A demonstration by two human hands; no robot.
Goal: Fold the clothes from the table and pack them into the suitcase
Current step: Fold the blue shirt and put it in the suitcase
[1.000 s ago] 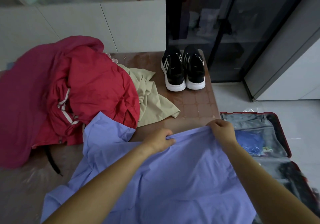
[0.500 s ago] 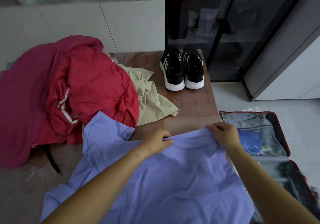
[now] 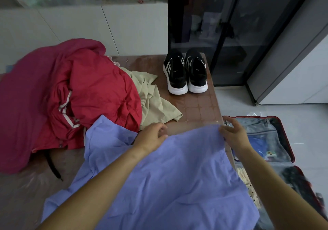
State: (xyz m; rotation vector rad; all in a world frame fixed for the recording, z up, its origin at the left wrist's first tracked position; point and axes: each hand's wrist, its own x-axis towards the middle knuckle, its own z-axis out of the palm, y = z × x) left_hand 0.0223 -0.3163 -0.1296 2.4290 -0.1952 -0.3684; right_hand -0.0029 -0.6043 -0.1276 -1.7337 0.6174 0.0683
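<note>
**Shirt held by its far edge:** A person's left hand (image 3: 152,136) and right hand (image 3: 233,134) hold the far edge of 1 thin lavender-blue woven shirt (image 3: 168,180). The shirt is spread over the near part of a brown tile-patterned table (image 3: 198,109) under a glossy clear cover. Its long axis runs from the person away across the tabletop. The gripped edge points toward the far end, and a loose flap reaches out to the far left.

The left hand's fingers are curled and pinch the cloth. The right hand pinches the edge's right corner between thumb and fingers, with the outer fingers looser. The fabric is soft and lightly creased, and it sags between the 2 hands.

A heap of 3 more garments lies on the left. There is 1 crumpled red jacket with white stripes (image 3: 99,87), 1 magenta cloth garment (image 3: 21,109) beneath it, and 1 rumpled beige cotton garment (image 3: 154,103) just beside it. A black cord (image 3: 52,165) trails out from under the heap.

At the table's far end, 2 black knit sneakers with white soles (image 3: 175,71) stand side by side, heels toward the person.

On the floor to the right lies 1 open red-rimmed hard-shell suitcase (image 3: 292,149). It is lined in grey, and a blue folded item (image 3: 257,144) shows behind its translucent panel.
</note>
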